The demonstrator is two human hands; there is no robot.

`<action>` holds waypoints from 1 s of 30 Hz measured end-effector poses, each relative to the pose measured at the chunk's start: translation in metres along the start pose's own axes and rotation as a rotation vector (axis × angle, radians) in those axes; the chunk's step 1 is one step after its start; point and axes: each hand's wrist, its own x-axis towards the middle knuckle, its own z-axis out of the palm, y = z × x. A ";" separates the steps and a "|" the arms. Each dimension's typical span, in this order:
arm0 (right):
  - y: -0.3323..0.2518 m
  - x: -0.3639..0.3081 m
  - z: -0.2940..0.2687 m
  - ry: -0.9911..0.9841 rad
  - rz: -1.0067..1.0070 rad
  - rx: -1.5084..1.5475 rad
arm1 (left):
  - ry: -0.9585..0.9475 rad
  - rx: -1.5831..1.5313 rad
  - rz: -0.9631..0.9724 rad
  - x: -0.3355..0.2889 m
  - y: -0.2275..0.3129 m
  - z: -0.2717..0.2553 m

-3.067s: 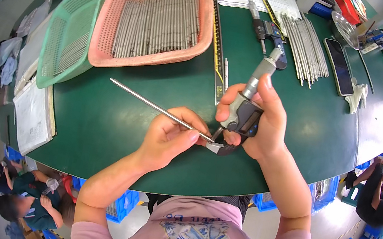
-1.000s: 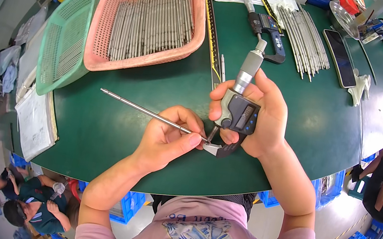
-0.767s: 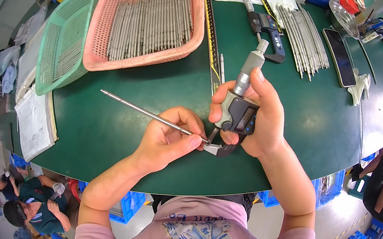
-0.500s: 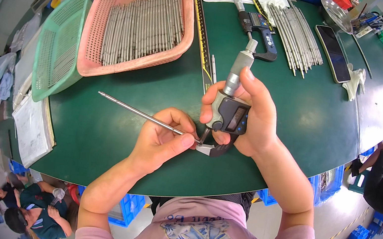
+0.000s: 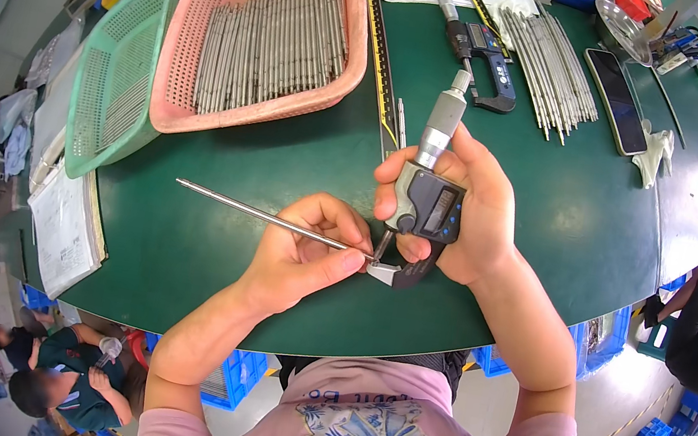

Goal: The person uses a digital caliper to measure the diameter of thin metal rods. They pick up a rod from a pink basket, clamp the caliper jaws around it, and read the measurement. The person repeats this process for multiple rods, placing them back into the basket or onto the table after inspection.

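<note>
My left hand (image 5: 307, 252) pinches a thin metal rod (image 5: 241, 206) near its right end, and the rest of it points out to the left. In my right hand (image 5: 478, 211) is a digital micrometer (image 5: 426, 194), its grey thimble pointing up and away from me, its small display facing up. The rod's right end sits at the micrometer's jaw, by the anvil and spindle; my left fingertips partly hide that spot, so I cannot tell whether both faces touch it. My right fingers wrap round the frame.
Many similar rods lie in a pink basket (image 5: 168, 80); a green basket (image 5: 81, 121) beside it holds several. Beyond my right hand are a second digital micrometer (image 5: 483, 61), a rod bundle (image 5: 549, 76), and a phone (image 5: 616, 101). Papers (image 5: 58, 236) lie at left. People sit behind.
Both hands, with the micrometer and the rod's right end, have shifted slightly to the right. The rod appears turned a little about its length. My grips are the same.
</note>
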 end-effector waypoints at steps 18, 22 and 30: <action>0.002 -0.001 0.000 -0.005 -0.044 -0.097 | 0.000 -0.029 -0.054 -0.001 0.000 0.002; 0.002 -0.001 -0.001 -0.027 -0.067 -0.096 | 0.017 0.014 -0.070 -0.001 -0.001 0.000; -0.001 -0.001 0.001 -0.010 -0.014 -0.063 | -0.041 -0.056 -0.030 0.000 0.000 -0.003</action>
